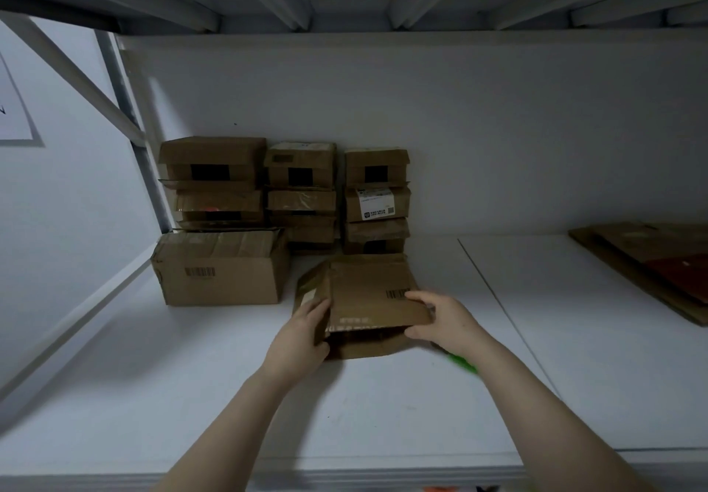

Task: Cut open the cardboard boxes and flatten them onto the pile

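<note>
Both hands hold an opened cardboard box (367, 292) on the white shelf (230, 395). The left hand (302, 332) grasps its left flap and the right hand (440, 323) clasps its right edge, fingers (419, 297) curled. The flattened pile (659, 261) lies well apart, right.

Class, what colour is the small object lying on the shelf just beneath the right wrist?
The object is bright green; head view.
</note>
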